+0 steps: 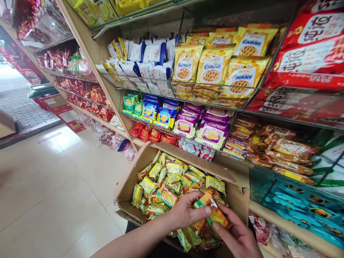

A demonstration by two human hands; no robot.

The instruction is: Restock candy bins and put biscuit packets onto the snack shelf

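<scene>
Two-handed, holding one orange-and-yellow snack packet (217, 214) between half-curled thumb and fingers of left hand (188, 211) and right hand (239, 233) alike, over heaped yellow packets (172, 182) in a cardboard box (236, 199). Hemmed in ahead by raised flap (193, 157), rightward by wooden shelf edge (285, 225); freer leftward, over tiled floor (67, 190).

Lettering on the packaging. Yellow packets (213, 68), upper shelf: "Cookies" in dark blue, legible on several fronts; the smaller line above is too blurred to read. Red packs (313, 43), upper right: large dark Chinese characters on white panels, the first apparently 纯, the second uncertain. Purple-and-cream packets (211, 133), shelf below: a small line appearing to read "SODA BISCUITS". White-and-blue packets (154, 52) and small yellow packets (173, 168) in the box (239, 206): print present, illegible.
</scene>
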